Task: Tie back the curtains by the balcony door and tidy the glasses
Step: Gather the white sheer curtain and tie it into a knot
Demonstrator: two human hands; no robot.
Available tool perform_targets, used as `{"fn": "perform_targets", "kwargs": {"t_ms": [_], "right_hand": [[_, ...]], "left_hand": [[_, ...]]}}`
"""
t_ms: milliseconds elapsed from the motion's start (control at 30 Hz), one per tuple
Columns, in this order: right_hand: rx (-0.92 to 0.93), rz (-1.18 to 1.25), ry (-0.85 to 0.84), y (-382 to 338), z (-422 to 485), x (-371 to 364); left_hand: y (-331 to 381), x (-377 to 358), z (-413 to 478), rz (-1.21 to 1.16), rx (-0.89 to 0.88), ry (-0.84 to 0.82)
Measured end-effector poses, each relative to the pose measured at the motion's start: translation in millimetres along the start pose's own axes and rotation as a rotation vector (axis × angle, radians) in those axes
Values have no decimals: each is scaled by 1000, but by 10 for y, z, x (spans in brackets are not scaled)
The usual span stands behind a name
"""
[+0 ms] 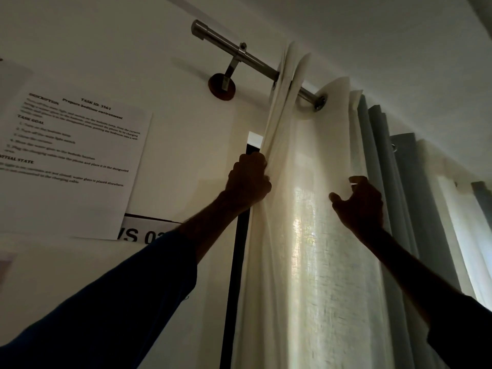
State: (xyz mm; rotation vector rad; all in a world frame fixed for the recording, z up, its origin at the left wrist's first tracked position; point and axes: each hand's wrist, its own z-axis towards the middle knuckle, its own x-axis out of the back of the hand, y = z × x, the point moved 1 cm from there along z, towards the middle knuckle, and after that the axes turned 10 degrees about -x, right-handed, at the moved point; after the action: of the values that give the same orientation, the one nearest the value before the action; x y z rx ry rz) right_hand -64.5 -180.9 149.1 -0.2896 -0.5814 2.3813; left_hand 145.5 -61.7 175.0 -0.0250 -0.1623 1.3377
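My left hand (249,179) is fisted round the bunched leading edge of the sheer cream curtain (308,262) hanging off the rod (255,61) by the door frame (237,262). Looks light, floppy and a bit slippery, so I'd gather whole folds rather than one layer. Right hand (359,205) is half curled at the far fold, can't tell if it's actually got fabric

A single head-worn camera looks steeply upward from below and just behind both raised hands. The left hand (248,180) and right hand (360,205) sit mid-frame, close, forearms entering from the bottom corners. The white curtain (306,249) hangs between them; above them run the curtain rod (255,59) and ceiling (372,35).
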Motion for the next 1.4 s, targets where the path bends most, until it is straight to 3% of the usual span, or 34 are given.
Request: {"fn": "perform_targets", "kwargs": {"t_ms": [200, 833, 1167, 1400], "right_hand": [[121, 21, 116, -109, -139, -48], [399, 234, 29, -1073, -519, -296], [536, 121, 23, -1233, -507, -299], [336, 181, -1, -646, -602, -357]], "left_hand": [[3, 12, -15, 9, -39, -8], [-211, 44, -68, -4, -211, -61], [-388, 50, 23, 28, -184, -49], [-94, 43, -92, -68, -293, -21]]}}
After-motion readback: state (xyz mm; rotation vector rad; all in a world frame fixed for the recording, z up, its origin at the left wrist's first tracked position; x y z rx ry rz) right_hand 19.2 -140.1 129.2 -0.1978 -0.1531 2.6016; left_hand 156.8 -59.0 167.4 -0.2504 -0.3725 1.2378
